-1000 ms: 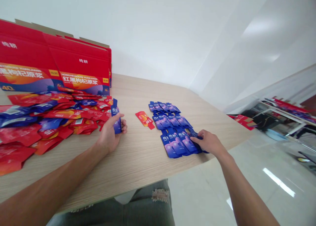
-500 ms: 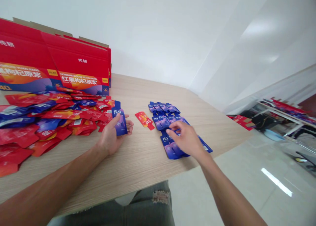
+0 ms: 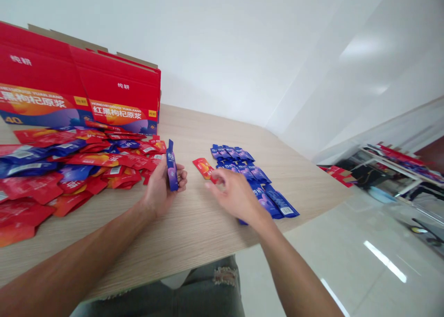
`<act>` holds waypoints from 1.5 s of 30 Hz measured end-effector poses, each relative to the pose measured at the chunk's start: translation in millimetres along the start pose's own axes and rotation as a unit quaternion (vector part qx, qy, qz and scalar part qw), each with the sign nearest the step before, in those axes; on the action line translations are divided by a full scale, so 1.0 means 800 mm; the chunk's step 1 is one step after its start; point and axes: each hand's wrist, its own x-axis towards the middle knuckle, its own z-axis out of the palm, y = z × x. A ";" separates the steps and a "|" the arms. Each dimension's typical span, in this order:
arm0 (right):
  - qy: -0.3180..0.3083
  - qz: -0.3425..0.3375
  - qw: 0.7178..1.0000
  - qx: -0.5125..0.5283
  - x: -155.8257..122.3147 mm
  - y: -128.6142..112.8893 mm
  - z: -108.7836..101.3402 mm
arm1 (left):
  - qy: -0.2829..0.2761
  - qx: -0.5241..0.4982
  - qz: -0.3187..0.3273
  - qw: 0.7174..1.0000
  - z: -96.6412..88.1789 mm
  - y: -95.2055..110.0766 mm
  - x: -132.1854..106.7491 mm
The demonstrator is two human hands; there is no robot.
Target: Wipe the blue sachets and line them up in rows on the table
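My left hand (image 3: 160, 187) is closed on a blue pouch (image 3: 171, 165), held on edge above the wooden table (image 3: 194, 224) beside a heap of red and blue pouches (image 3: 69, 164). My right hand (image 3: 234, 194) hovers between that pouch and the rows of blue pouches (image 3: 256, 176) laid flat at the right. Its fingers are loosely curled and apart, with nothing in them, and they point toward the left hand. A single red pouch (image 3: 204, 167) lies just beyond the right hand's fingertips.
Red printed cartons (image 3: 83, 95) stand along the back left of the table against a white wall. The table's front right edge drops to a glossy tiled floor (image 3: 364, 261). More red packaging lies on a low rack (image 3: 391, 160) at the far right. My knees show below the table edge.
My right hand has left the far end of the blue rows and moved left toward the left hand. The left hand has turned its blue pouch from face-up to on edge.
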 end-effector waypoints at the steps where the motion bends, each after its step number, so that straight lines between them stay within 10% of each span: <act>1: 0.010 0.043 0.999 -0.023 -0.007 0.025 -0.020 | -0.004 -0.001 0.000 1.000 0.001 0.001 -0.001; 6: -0.023 0.306 0.917 -0.255 -0.057 0.165 -0.109 | -0.002 0.012 -0.001 1.000 0.003 -0.004 0.000; 11: -0.116 0.361 0.894 -0.237 -0.097 0.227 -0.119 | -0.004 0.034 0.000 0.999 0.003 -0.012 0.001; 26: 0.000 0.393 0.907 0.147 -0.100 0.241 -0.107 | -0.009 0.058 0.016 0.998 0.002 -0.012 -0.002; 41: 0.183 0.413 0.826 0.336 -0.091 0.201 -0.125 | -0.019 0.055 0.019 0.998 0.002 -0.013 -0.003; 45: 0.174 0.403 0.876 0.200 -0.090 0.205 -0.128 | -0.012 0.061 0.014 0.998 0.004 -0.012 -0.003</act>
